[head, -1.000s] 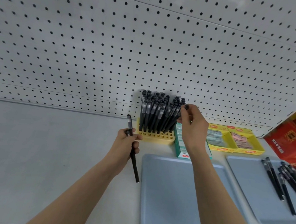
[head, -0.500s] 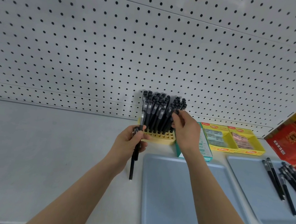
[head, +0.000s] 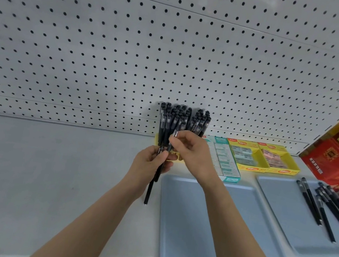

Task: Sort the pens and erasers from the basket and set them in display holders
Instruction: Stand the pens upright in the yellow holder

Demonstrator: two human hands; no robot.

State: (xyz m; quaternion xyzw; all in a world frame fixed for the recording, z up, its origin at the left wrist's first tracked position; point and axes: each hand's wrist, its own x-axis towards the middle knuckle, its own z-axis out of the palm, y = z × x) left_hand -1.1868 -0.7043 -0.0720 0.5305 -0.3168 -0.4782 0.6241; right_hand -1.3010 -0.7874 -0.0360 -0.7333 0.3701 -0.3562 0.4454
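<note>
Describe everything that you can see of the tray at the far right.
The right tray is grey-blue, apparently smooth plastic, with rounded corners and a low raised rim. It lies flat on the shelf, right of a similar tray. Several loose black pens lie across its right part. No hand touches it.

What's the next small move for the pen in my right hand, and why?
Probably draw that pen out of the left hand and stand it in the yellow holder: the right hand pinches its top, and the holder sits just behind.

wall: white pegboard (head: pixel 110 45) | shelf (head: pixel 41 165): pale grey, matte | right edge: red carton (head: pixel 337 154) | light: soft, even
</note>
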